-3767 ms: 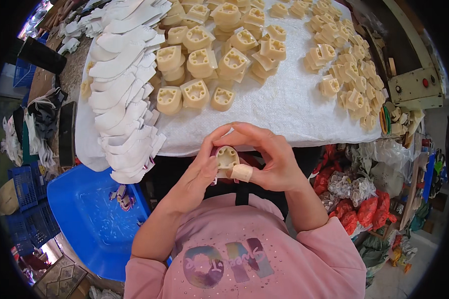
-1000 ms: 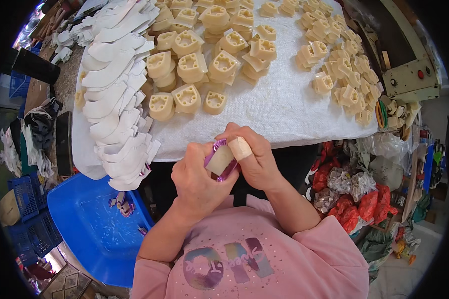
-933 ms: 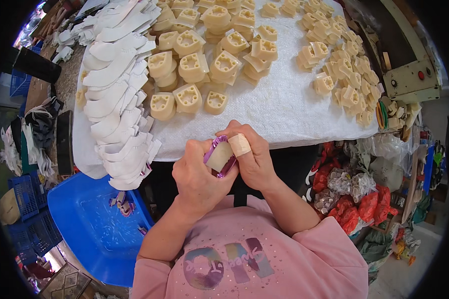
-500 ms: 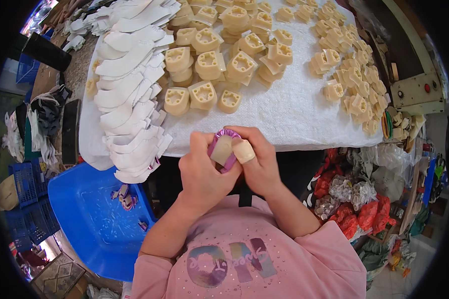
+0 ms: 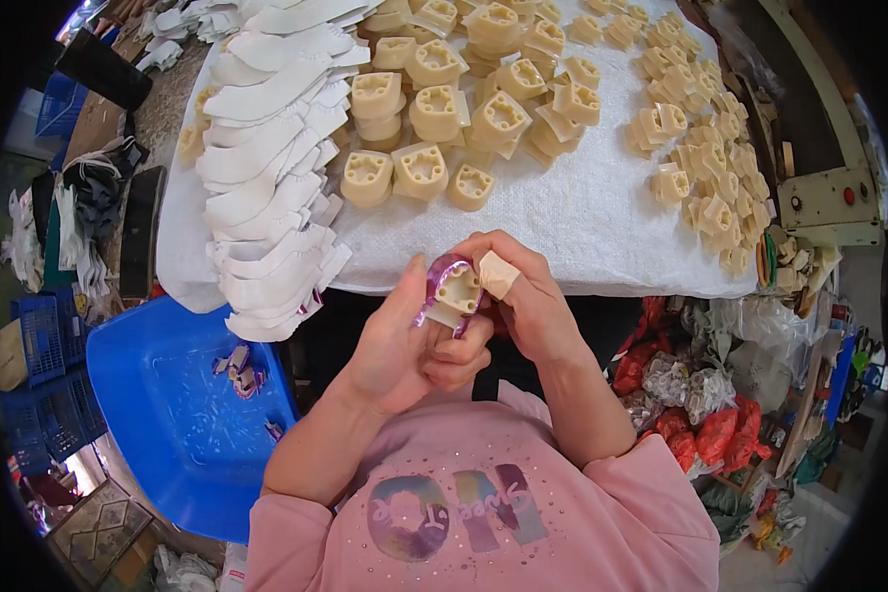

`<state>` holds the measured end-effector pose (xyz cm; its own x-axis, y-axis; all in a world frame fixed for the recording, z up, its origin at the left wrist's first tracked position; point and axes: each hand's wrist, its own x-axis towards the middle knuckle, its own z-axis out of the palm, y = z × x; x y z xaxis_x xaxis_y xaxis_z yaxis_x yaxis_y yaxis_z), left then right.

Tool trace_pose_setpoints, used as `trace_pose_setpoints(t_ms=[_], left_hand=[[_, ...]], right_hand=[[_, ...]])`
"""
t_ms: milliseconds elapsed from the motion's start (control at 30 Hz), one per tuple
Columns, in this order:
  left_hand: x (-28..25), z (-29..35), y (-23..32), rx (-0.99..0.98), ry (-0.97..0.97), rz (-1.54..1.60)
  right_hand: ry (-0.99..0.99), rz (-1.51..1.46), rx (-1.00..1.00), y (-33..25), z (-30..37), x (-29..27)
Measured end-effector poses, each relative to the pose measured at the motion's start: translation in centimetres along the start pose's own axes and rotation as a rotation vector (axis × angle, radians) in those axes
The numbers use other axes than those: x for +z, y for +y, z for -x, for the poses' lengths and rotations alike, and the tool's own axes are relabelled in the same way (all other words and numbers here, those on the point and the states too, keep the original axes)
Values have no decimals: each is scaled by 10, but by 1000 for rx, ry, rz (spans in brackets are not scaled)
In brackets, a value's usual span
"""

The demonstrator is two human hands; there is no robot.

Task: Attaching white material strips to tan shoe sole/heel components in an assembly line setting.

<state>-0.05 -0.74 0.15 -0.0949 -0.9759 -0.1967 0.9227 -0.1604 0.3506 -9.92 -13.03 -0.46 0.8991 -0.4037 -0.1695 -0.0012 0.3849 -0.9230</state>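
Note:
Between my two hands, just off the table's near edge, is a cream plastic shoe heel with its hollow, holed end facing up. Shiny purple covering material curves around its far and left sides, with a ragged upper edge. My left hand grips it, thumb along the left side and fingers curled underneath. My right hand holds its right side, the index finger bent over the far end. Tan tape wraps the right thumb. The right hand's other fingers are partly hidden.
White-backed curved pieces overlap in a long row on the white-covered table. Stacked cream heels stand beside them; smaller cream pieces lie right. A blue tub below left holds several purple-covered pieces. Bags crowd the lower right.
The heel has been turned so its holed end shows instead of a smooth face. My left fingers now curl beneath it, and my right thumb has moved off its face to the right.

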Motion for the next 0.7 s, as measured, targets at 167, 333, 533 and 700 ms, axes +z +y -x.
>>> trace_pose_setpoints(t_ms=[167, 333, 533, 700], left_hand=[[8, 7, 8, -25, 1, 220], [9, 24, 10, 19, 50, 418], [-15, 85, 8, 589, 565, -280], [-81, 156, 5, 969, 1313, -858]], right_hand=[[3, 117, 41, -12, -5, 11], [-10, 325, 23, -11, -16, 22], [-99, 824, -427, -12, -31, 39], [-196, 1004, -689, 0, -50, 63]])
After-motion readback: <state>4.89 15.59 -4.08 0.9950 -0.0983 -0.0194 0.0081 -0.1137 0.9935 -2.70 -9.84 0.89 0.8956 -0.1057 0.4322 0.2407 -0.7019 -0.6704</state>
